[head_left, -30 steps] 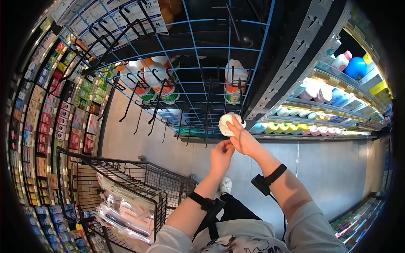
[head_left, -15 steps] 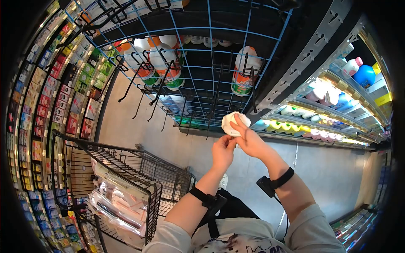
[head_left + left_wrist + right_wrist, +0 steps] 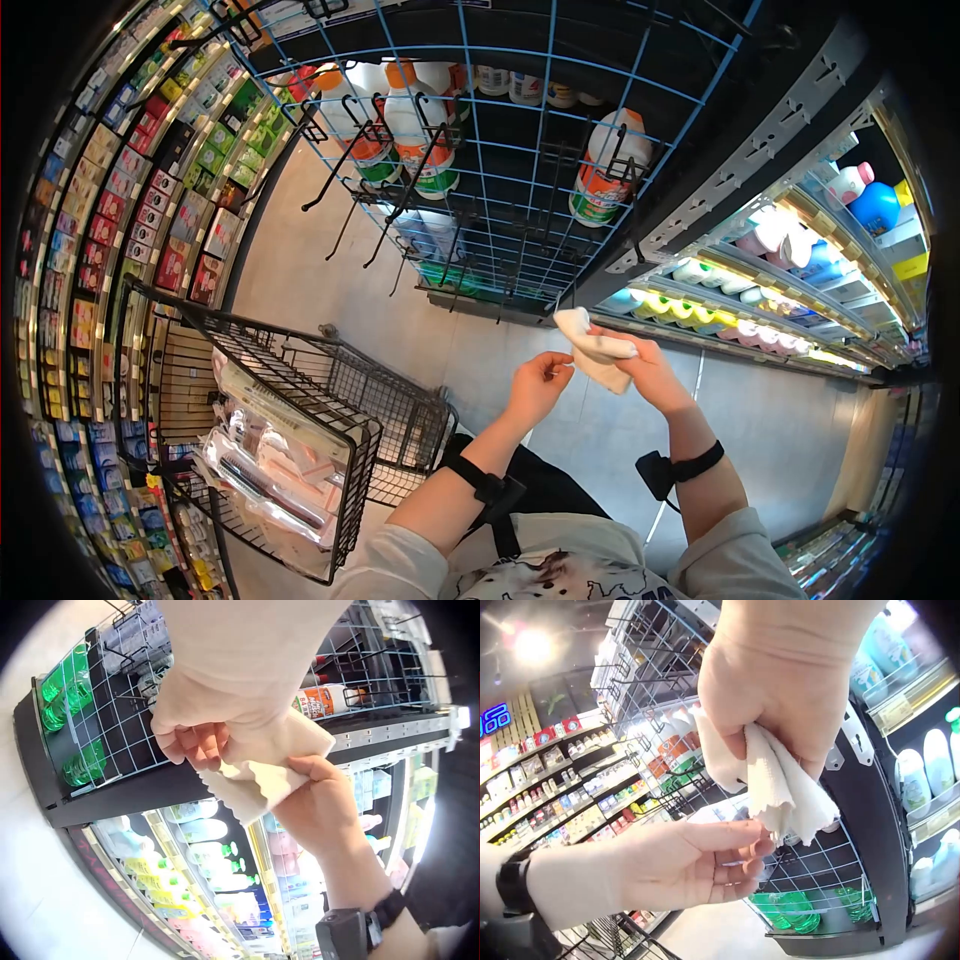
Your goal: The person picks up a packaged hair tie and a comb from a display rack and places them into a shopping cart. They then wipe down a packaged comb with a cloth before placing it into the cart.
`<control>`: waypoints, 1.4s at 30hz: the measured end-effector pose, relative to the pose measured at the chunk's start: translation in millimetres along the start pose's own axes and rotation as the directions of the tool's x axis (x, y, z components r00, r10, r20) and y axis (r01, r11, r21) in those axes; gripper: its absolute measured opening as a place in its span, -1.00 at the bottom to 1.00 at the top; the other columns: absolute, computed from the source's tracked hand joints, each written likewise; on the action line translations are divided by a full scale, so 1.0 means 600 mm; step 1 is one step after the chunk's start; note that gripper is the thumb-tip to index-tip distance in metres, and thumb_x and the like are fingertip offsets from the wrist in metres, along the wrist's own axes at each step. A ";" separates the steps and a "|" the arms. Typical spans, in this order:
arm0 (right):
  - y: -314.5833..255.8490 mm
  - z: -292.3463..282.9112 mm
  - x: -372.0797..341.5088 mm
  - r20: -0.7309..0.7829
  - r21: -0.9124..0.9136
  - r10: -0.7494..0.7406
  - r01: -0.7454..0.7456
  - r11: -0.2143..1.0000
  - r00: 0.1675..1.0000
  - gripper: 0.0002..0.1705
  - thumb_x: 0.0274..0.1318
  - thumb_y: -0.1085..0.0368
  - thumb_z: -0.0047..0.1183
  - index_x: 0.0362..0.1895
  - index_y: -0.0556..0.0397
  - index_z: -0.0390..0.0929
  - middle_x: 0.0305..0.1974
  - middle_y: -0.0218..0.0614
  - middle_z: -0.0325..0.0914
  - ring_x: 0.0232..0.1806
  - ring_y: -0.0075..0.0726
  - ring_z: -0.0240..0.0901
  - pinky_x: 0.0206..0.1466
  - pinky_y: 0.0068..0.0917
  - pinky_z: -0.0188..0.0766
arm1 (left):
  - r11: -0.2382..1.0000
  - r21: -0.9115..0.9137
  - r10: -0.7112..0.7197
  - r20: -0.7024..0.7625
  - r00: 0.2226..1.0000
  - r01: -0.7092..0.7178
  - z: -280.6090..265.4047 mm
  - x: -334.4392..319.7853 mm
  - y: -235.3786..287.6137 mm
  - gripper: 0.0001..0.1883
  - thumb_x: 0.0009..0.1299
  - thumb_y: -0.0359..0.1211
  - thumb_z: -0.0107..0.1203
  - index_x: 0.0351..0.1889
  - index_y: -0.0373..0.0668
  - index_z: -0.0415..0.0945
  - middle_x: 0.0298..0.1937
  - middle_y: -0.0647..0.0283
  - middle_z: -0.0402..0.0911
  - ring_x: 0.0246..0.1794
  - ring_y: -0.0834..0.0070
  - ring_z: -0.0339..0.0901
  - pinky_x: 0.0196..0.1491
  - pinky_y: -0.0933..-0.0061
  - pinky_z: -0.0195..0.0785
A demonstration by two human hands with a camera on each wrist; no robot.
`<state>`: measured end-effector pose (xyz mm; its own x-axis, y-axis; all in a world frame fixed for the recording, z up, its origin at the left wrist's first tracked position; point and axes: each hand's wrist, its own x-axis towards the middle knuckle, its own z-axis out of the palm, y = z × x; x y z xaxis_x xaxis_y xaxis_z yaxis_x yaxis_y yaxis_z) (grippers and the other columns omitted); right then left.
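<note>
A cream-white cloth [image 3: 602, 374] with a zigzag-cut edge hangs folded from my right hand [image 3: 657, 375], which grips it between thumb and fingers. In the right wrist view the cloth [image 3: 804, 796] droops in loose folds below that hand. My left hand [image 3: 539, 388] is beside the cloth, its fingers loosely bent and holding nothing. Its fingertips are right at the cloth's lower edge in the right wrist view. From the left wrist, the cloth [image 3: 262, 784] spreads between the two hands, its zigzag border facing down.
A blue wire grid [image 3: 480, 170] with black hooks juts out ahead, white bottles [image 3: 420, 135] with orange caps behind it. A shopping cart [image 3: 360, 400] holding packaged goods [image 3: 270, 470] stands at the left. Lit shelves [image 3: 745, 290] of bottles line the right; more packed shelves [image 3: 130, 220] line the far left.
The left hand, earlier pinching at the cloth's edge, has come away from it. The right hand has shifted right, and the bunched cloth now hangs longer and folded. The view has swung slightly.
</note>
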<state>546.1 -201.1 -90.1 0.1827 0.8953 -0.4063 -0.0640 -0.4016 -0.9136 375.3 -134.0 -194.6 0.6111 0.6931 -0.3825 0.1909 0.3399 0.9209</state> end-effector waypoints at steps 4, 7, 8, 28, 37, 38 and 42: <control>0.031 -0.030 -0.025 -0.065 0.025 -0.001 0.003 1.000 0.998 -0.54 0.10 0.47 -0.19 0.11 0.15 0.48 -0.03 -0.32 0.54 0.03 -0.47 0.42 0.13 -0.55 0.27 | 0.999 0.036 -0.004 0.003 1.000 0.004 -0.014 -0.008 -0.025 -0.76 0.32 -0.42 0.13 -0.08 -0.30 0.53 -0.39 0.46 0.52 -0.38 0.76 0.41 -0.28 0.71 0.28; 0.038 -0.045 -0.031 -0.293 -0.082 0.032 -0.059 0.995 0.956 -0.58 0.09 0.48 -0.20 0.05 0.21 0.50 -0.07 -0.30 0.55 -0.02 -0.47 0.43 0.10 -0.53 0.30 | 0.998 0.018 -0.066 -0.028 0.997 0.067 -0.026 -0.013 -0.020 -0.77 0.34 -0.41 0.11 -0.08 -0.29 0.53 -0.35 0.41 0.56 -0.35 0.72 0.44 -0.24 0.67 0.30; 0.038 -0.049 -0.027 -0.313 -0.035 -0.066 0.058 0.998 0.948 -0.55 0.07 0.48 -0.21 0.08 0.20 0.48 -0.04 -0.30 0.54 0.03 -0.44 0.42 0.12 -0.51 0.29 | 0.998 0.014 -0.066 -0.025 0.998 0.066 -0.029 -0.013 -0.017 -0.77 0.34 -0.41 0.11 -0.08 -0.29 0.53 -0.35 0.41 0.56 -0.35 0.72 0.44 -0.24 0.67 0.30; 0.190 0.017 0.060 -0.444 -0.253 -0.099 -0.019 0.967 0.891 -0.63 0.18 0.40 -0.27 0.03 0.13 0.47 -0.13 -0.12 0.58 -0.11 -0.24 0.54 -0.04 -0.39 0.41 | 0.990 0.032 -0.133 -0.121 0.984 0.138 -0.100 -0.004 -0.113 -0.77 0.38 -0.38 0.02 -0.07 -0.29 0.52 -0.23 0.22 0.62 -0.26 0.57 0.53 -0.13 0.55 0.40; 0.170 0.152 0.275 -0.164 -0.530 -0.593 0.437 0.727 0.788 -0.44 -0.03 0.60 -0.18 0.16 0.20 0.33 0.16 0.03 0.35 0.19 0.15 0.28 0.25 -0.24 0.24 | 0.981 0.082 -0.146 -0.288 0.947 0.176 -0.182 0.037 -0.188 -0.72 0.39 -0.35 0.03 -0.01 -0.29 0.49 -0.22 0.23 0.61 -0.30 0.55 0.52 -0.18 0.56 0.39; 0.192 0.167 0.308 -0.117 -0.598 -0.668 0.485 0.638 0.735 -0.41 -0.08 0.63 -0.14 0.16 0.22 0.32 0.20 0.01 0.31 0.24 0.13 0.22 0.29 -0.23 0.20 | 0.977 0.080 -0.167 -0.282 0.945 0.197 -0.194 0.032 -0.190 -0.72 0.39 -0.35 0.03 -0.01 -0.29 0.49 -0.22 0.23 0.61 -0.30 0.55 0.52 -0.18 0.56 0.39; 0.237 0.181 0.348 0.029 -0.735 -0.558 0.396 0.550 0.829 -0.35 -0.06 0.53 -0.07 0.23 0.30 0.22 0.37 0.14 -0.03 0.35 0.26 0.02 0.36 -0.14 0.10 | 0.976 -0.038 -0.214 -0.363 0.907 0.215 -0.243 0.055 -0.142 -0.63 0.39 -0.33 0.03 0.12 -0.29 0.41 -0.21 0.23 0.59 -0.34 0.55 0.51 -0.28 0.57 0.34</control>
<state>468.7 -50.4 -306.3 0.1584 0.9721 0.1728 0.7583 -0.0077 -0.6519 267.4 -47.1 -296.6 0.2342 0.7865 -0.5715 0.2882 0.5052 0.8134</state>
